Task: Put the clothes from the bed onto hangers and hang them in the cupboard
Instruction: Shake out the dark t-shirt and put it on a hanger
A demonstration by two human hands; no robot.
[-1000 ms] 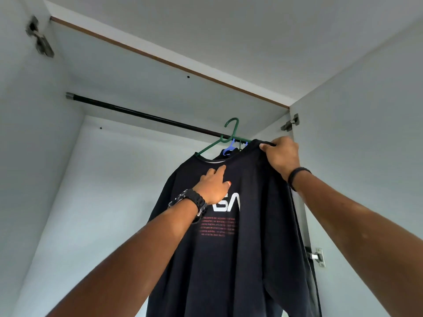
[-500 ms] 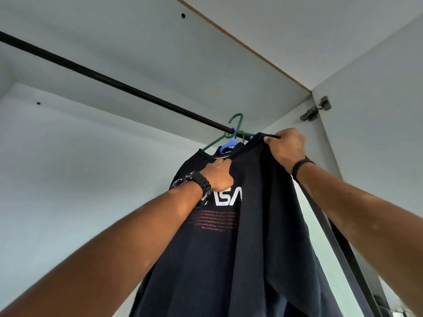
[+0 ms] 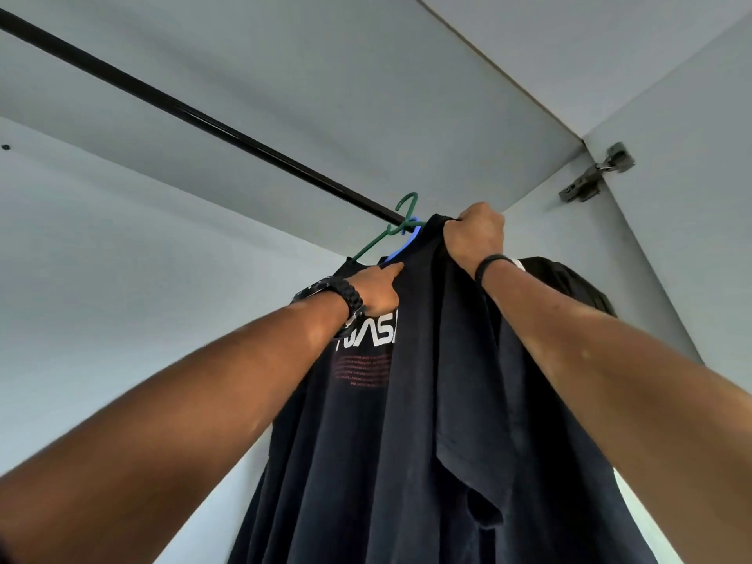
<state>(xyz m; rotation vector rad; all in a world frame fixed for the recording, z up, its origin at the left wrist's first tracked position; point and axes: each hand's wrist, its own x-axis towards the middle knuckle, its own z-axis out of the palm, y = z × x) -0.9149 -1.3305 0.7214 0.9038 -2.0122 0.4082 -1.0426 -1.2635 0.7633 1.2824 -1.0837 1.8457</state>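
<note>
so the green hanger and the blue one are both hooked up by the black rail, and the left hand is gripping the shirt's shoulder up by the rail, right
Not quite: the hand is wrong. The head view shows the right hand gripping the dark navy printed t-shirt at its shoulder up by the black metal rail. The left hand is lower, at the collar. The green plastic hanger and blue plastic hanger are up by the rail as you said.
</note>
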